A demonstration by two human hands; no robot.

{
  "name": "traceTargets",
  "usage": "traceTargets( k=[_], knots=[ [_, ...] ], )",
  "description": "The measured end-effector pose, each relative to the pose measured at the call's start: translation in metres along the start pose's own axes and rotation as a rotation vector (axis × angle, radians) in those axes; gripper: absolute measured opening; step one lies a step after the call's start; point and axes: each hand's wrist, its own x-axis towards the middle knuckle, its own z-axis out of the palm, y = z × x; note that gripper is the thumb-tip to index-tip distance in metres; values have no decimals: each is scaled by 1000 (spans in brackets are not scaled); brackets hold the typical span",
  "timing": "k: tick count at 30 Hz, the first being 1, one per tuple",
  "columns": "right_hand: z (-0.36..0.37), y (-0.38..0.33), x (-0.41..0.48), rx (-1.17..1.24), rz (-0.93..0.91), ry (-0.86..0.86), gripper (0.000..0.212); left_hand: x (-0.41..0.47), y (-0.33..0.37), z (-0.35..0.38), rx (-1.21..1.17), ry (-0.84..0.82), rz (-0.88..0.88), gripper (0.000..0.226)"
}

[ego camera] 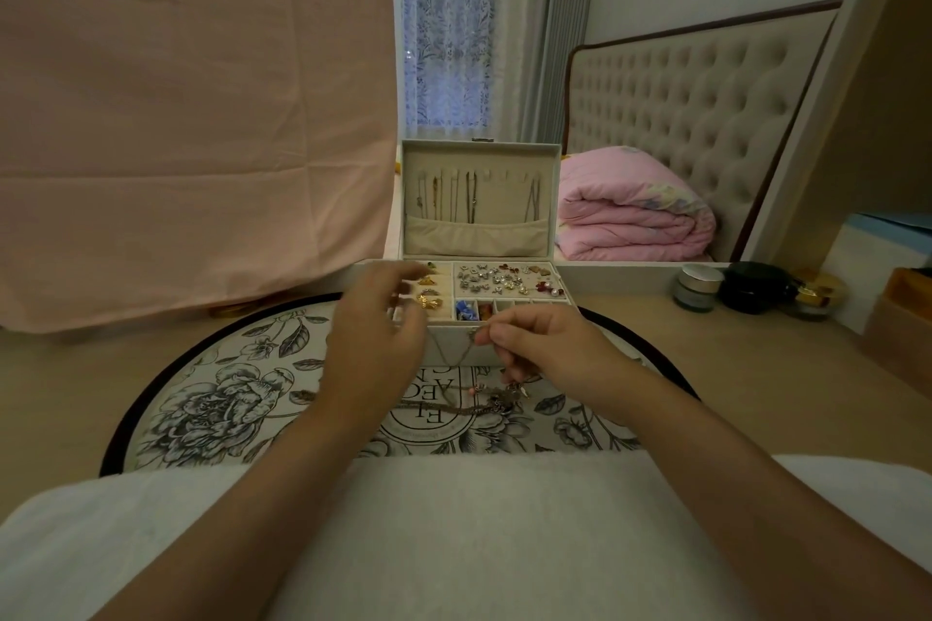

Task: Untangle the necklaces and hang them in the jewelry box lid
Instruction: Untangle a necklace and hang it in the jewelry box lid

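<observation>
Floral tray (227, 393) | right hand (549, 348) pinches necklace chain (456, 361) | left hand (373, 343) blurred, grip unclear

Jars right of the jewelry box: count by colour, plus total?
Silver-lidded jar: 1
Black jar: 1
Gold-lidded jar: 1
Total: 3

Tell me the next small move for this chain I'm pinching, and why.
Probably raise the right hand slightly, to see where the chain snags. That hand pinches the thin chain in front of the jewelry box, and the chain sags toward the tangle lying on the floral mat. The left hand is blurred; its hold is unclear.
</observation>
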Motion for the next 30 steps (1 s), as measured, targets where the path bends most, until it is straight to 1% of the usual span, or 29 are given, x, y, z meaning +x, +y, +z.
traceTargets(
  k=[2,3,4,5,6,7,9,10,11,12,14,16,20,22,25,28,30],
  knots=[
    [4,-2,0,-12,-32,-7,20,-3,13,10,-123,-248,11,39],
    [5,-2,0,-25,-50,-2,20,-6,18,15,-180,-374,-39,39],
    [5,-2,1,-43,-61,7,19,-7,22,19,-236,-470,-130,36],
    [4,-1,1,-61,-63,18,18,-8,22,21,-256,-534,-219,31],
    [3,1,0,-79,-57,30,18,-8,20,21,-224,-574,-278,26],
    [2,2,0,-99,-44,44,16,-7,17,20,-134,-609,-291,24],
    [-1,6,0,-153,-12,61,9,-4,11,15,128,-682,-227,25],
    [-2,8,0,-186,7,52,7,-3,9,12,240,-697,-184,25],
    [-2,11,0,-224,27,29,9,-3,7,11,294,-688,-155,23],
    [-2,14,0,-272,44,-1,14,-2,6,10,269,-668,-151,20],
    [-3,20,0,-389,68,-42,18,0,4,9,90,-614,-168,16],
    [-4,23,0,-467,89,-19,14,0,4,9,-100,-543,-235,20],
    [-4,26,1,-414,64,47,17,-1,2,10,-395,-472,-421,29],
    [-3,24,1,-396,41,53,18,-1,1,10,-459,-452,-500,34],
    [-1,24,0,-349,27,71,22,-2,-2,9,-363,-501,-538,31],
    [0,24,1,-238,0,160,20,0,-4,7,-159,-540,-465,30],
    [-1,22,2,-160,-15,184,18,2,-2,3,-122,-575,-464,31]
  ],
)
